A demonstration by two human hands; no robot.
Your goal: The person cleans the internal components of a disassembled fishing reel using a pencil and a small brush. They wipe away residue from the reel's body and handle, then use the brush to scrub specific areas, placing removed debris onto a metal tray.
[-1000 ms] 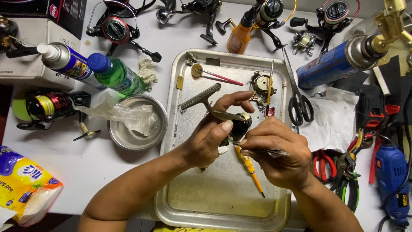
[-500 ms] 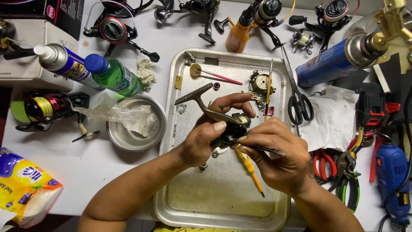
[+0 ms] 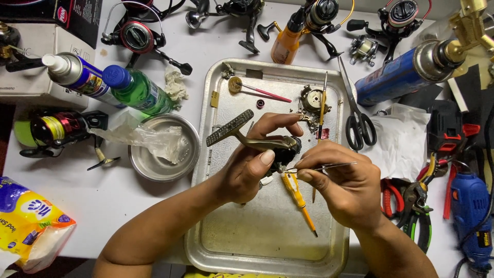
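We grip the reel body in our left hand over the tray, our right hand pinching a thin pick at its side, a step that seems to call for steady probing.

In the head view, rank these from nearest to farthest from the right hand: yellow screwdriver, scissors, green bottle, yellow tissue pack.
Measured from the right hand:
1. Yellow screwdriver: in the tray, just left of and under the hand.
2. Scissors: above the hand, on the tray's right rim.
3. Green bottle: upper left, beyond the tray.
4. Yellow tissue pack: far left, at the table edge.
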